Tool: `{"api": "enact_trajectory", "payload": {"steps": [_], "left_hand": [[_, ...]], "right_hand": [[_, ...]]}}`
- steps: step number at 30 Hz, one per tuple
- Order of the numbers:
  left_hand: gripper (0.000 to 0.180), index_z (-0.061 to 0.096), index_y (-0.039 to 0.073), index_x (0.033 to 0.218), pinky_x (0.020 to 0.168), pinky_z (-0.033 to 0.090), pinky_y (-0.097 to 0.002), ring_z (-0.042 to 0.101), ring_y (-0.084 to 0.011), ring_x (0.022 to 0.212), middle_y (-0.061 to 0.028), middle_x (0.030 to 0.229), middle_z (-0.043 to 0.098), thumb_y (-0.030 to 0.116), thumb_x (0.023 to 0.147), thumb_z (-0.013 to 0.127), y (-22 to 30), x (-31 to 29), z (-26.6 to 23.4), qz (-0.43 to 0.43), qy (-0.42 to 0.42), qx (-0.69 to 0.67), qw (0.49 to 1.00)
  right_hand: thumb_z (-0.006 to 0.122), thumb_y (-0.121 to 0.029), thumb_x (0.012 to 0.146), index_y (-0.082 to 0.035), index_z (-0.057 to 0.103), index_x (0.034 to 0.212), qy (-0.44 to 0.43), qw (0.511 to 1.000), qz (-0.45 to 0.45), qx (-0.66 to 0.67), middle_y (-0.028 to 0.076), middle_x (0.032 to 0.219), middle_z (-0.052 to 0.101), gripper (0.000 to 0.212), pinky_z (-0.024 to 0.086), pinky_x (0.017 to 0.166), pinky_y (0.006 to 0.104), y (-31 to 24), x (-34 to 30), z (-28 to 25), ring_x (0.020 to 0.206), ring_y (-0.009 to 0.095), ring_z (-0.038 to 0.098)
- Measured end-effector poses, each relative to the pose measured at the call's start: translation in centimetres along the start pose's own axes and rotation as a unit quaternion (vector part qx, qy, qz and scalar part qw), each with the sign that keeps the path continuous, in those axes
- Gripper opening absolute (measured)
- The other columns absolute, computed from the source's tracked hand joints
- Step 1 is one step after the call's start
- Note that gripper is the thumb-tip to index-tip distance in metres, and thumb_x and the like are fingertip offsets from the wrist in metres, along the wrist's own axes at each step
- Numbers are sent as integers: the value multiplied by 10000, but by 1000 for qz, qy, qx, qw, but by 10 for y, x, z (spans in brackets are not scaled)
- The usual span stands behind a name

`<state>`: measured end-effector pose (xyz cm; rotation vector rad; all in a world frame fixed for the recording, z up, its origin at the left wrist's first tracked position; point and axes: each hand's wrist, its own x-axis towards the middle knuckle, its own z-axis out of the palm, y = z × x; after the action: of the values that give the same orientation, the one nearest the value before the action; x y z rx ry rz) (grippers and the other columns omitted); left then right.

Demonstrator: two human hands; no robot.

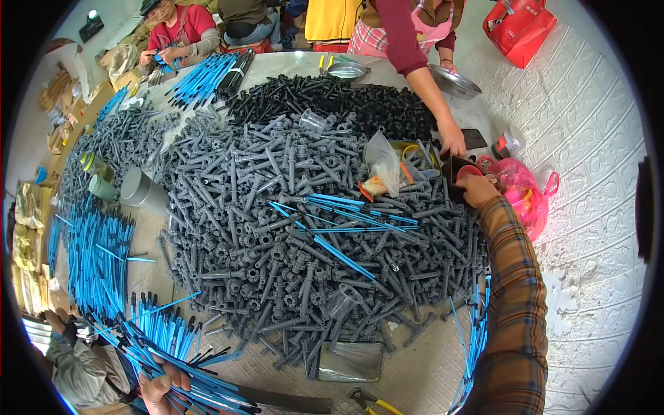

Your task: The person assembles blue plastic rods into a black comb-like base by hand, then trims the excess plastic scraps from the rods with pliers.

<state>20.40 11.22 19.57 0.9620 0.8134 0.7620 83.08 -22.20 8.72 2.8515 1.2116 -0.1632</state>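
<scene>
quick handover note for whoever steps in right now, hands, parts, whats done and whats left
Left hand: gripping a bundle of blue tubes at the lower table edge.
Right hand: stretched far out, touching a dark container a co-worker's hand also reaches.
Parts: grey fittings heaped mid-table, loose blue tubes on top.
Done: tubes with dark ends lie by the left hand.
Left: most of the heap.

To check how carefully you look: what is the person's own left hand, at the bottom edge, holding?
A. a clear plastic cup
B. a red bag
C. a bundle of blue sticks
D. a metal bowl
C: the left hand closes its grip around a bundle of blue sticks fanned across the table's lower edge.
</scene>
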Motion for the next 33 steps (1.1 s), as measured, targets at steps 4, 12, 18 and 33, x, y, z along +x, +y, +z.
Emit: {"api": "enact_trajectory", "payload": {"steps": [4,12,18,33], "left_hand": [[370,489,31,1025,442,436,-259,496,-188,491,-70,617,494,61,701,665,5,-3,0,3,10,4,1000],[362,489,16,1015,467,465,-277,505,-187,506,-70,613,498,42,695,654,6,-7,7,-3,44,-14,999],[362,490,8,1012,470,469,-288,506,-186,513,-72,611,497,27,686,648,12,-12,-5,0,55,-18,998],[366,479,-16,1016,425,465,-324,524,-227,509,-122,627,530,67,701,645,17,-26,-65,-27,-139,-31,989]], "right_hand": [[572,-152,728,-76,621,968,-52,998,29,-13,194,905,620,256,458,792,422,-45,1,-35,892,364,583],[538,-201,791,-89,661,861,146,986,19,-80,144,852,646,181,484,711,441,-81,64,-12,810,330,615],[514,-222,796,-23,646,743,98,988,30,-119,197,768,620,244,467,677,484,-77,59,2,735,375,596],[553,-179,820,-48,641,917,228,974,5,-4,199,795,624,186,478,671,442,-102,-17,-72,741,342,609]]}}
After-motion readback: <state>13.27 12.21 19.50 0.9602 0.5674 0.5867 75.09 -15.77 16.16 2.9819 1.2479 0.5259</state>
